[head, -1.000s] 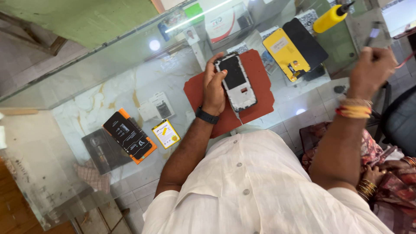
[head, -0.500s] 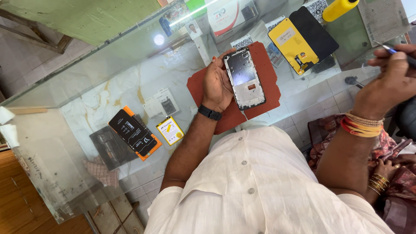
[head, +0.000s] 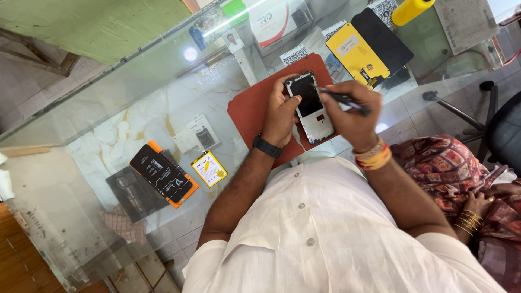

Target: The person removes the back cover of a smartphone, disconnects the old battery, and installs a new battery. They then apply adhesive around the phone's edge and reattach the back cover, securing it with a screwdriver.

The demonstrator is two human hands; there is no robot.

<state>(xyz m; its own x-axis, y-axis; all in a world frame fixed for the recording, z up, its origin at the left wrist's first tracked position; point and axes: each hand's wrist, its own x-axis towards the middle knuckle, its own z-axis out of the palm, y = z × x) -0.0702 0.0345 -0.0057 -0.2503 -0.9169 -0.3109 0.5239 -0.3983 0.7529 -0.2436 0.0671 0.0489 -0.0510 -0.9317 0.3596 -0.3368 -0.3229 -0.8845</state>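
Your left hand (head: pixel 281 111) was curled around the left edge of an opened phone (head: pixel 311 106), fingers wrapped at its top corner and thumb pressed on its face, holding it slightly tilted over the red mat (head: pixel 252 111) that lay on the glass counter (head: pixel 135 103). The phone showed a dark upper panel and a pale lower section; finer detail was too small to tell. Your right hand (head: pixel 353 111) was closed in a pen-like grip on a thin dark tool (head: pixel 341 97), its tip touching the phone's upper right area. You wore a black wristband (head: pixel 267 146) on the left wrist and orange and gold bangles (head: pixel 373 157) on the right. Beyond the mat lay a yellow flat package (head: pixel 356 54) partly over a black flat panel (head: pixel 388 40), with a yellow cylinder (head: pixel 412 9) farther off. Well apart to your left sat an orange-edged black box (head: pixel 163 174) and, just beside it, a small yellow card (head: pixel 209 169). Another person's hand (head: pixel 477 203) with gold bangles rested on patterned cloth at your right.
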